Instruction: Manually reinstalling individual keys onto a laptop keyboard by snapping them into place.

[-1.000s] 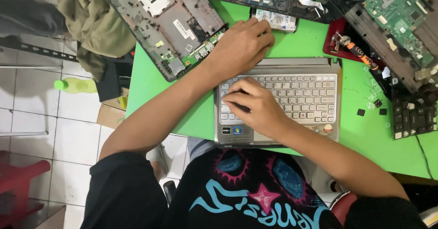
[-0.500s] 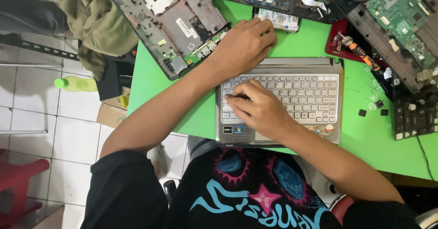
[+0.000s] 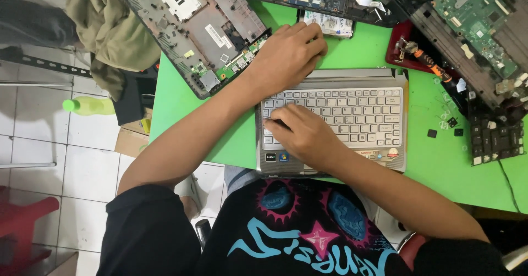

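The silver laptop base (image 3: 335,122) sits square in front of the person at the near edge of the green table (image 3: 176,100), close enough that both hands reach it without stretching. The left hand (image 3: 289,53) lies flat over the far left corner of the laptop base, fingers together and curled over its back edge, seemingly to pin it down so it does not slide. The right hand (image 3: 302,133) crosses over the left part of the keyboard, knuckles up, wrist bent inward, fingertips drawn together and pressed on the keys near the left edge; whether they pinch a keycap I cannot tell. Beyond the laptop base to the left lies a stripped grey chassis (image 3: 192,28), tilted. To the right of the laptop base rest loose black keycaps (image 3: 448,126) and a detached black keyboard piece (image 3: 495,138), and beyond them a green circuit board (image 3: 473,17)
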